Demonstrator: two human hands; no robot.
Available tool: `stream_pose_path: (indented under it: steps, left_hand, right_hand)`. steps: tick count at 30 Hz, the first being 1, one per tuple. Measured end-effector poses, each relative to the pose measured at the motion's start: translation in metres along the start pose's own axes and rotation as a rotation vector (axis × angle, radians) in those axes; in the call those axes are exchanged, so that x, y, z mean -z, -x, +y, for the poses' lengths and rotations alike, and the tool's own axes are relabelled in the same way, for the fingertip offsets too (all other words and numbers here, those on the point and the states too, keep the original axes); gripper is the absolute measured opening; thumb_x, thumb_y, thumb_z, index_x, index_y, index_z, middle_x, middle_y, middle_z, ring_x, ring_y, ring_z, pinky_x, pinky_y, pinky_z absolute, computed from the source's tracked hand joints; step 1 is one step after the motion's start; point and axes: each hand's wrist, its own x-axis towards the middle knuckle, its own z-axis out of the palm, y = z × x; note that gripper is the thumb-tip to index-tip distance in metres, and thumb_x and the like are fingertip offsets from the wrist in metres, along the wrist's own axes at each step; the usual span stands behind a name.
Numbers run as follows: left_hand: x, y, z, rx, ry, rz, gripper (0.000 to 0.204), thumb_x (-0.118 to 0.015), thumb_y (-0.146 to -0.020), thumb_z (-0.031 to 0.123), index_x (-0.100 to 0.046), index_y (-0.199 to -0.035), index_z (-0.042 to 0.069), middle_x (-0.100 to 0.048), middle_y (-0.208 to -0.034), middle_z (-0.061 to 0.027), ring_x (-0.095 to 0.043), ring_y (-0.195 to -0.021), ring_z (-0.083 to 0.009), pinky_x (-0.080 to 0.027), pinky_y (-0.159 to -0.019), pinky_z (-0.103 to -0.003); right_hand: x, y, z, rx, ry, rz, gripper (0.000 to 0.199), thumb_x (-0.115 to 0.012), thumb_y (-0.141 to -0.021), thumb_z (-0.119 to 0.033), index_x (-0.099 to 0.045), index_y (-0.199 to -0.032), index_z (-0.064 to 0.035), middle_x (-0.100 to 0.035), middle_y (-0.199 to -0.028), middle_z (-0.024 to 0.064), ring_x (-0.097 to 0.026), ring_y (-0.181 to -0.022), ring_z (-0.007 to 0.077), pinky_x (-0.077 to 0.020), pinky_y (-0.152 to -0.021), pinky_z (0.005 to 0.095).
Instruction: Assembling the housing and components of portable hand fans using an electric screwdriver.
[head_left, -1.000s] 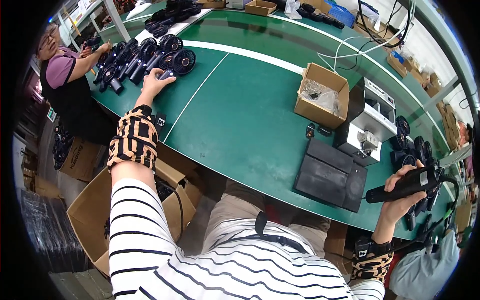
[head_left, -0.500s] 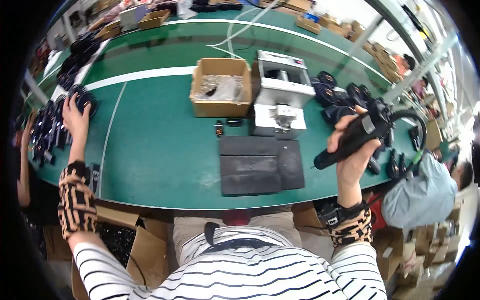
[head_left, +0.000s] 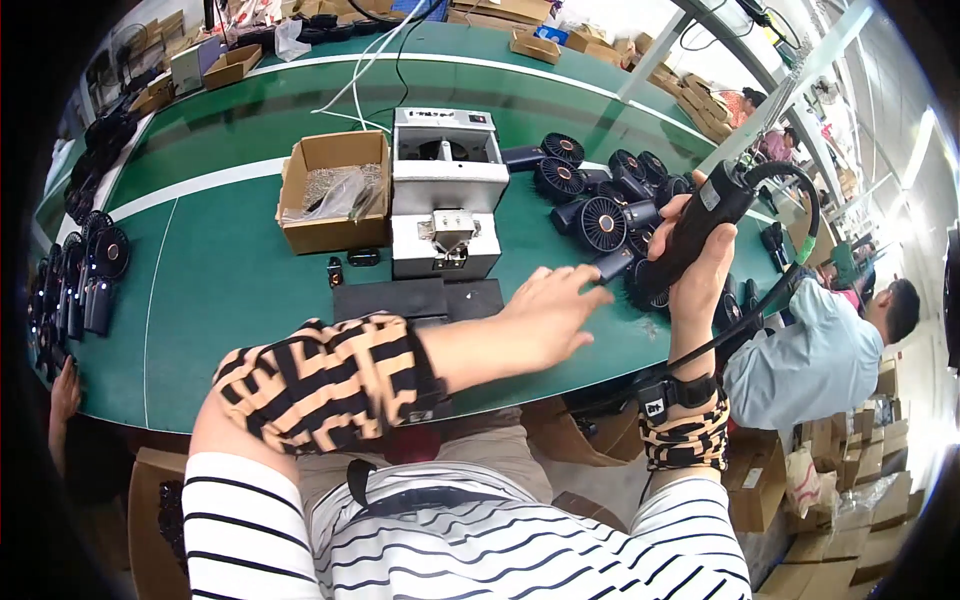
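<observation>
My right hand [head_left: 708,262] is wrapped round a black electric screwdriver [head_left: 708,210], its cable looping off to the right. It is held tilted above the right part of the green table, with its lower end in front of several black handheld fans [head_left: 604,223]. My left hand [head_left: 545,312] reaches across my body to the right, fingers apart and nothing in them. Its fingertips are close to the grey end of one fan's handle [head_left: 613,262]; whether they touch cannot be made out. Under my left forearm lies a black pad [head_left: 390,298], partly hidden.
A grey-white machine [head_left: 446,185] stands mid-table beside a cardboard box [head_left: 335,238] holding small metal pieces and clear plastic. Two small dark parts [head_left: 364,257] lie before them. More fans [head_left: 95,260] crowd the left edge, near another person's hand [head_left: 65,390]. A co-worker [head_left: 805,340] sits at right.
My left hand has left the fans at the far left and swung across to those at the right, empty. The screwdriver stays in my right hand. The view has turned right.
</observation>
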Motion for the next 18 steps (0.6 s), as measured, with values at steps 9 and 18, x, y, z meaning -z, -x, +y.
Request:
stream_pose_path:
  steps: [9, 18]
  left_hand:
    - [-0.071, -0.133, -0.072, 0.809, 0.412, 0.345, 0.099, -0.079, -0.071, 0.035, -0.020, -0.147, 0.009, -0.035, -0.140, -0.0200, -0.046, -0.126, -0.0377, -0.042, -0.103, -0.045]
    - [-0.065, -0.126, -0.071, 0.807, 0.446, 0.431, 0.083, -0.074, -0.072, 0.023, -0.035, -0.142, 0.000, -0.048, -0.129, -0.0222, -0.053, -0.117, -0.0317, -0.041, -0.104, -0.037]
  right_hand:
    - [0.043, 0.024, 0.012, -0.004, -0.023, -0.005, 0.083, -0.040, -0.092, -0.066, -0.034, -0.137, 0.0043, -0.055, -0.094, 0.0114, -0.053, -0.058, 0.0120, -0.0449, -0.052, 0.0233]
    - [0.031, 0.030, 0.001, -0.025, -0.036, -0.020, 0.083, -0.041, -0.091, -0.066, -0.036, -0.137, 0.0030, -0.054, -0.094, 0.0111, -0.053, -0.058, 0.0106, -0.0436, -0.050, 0.0217]
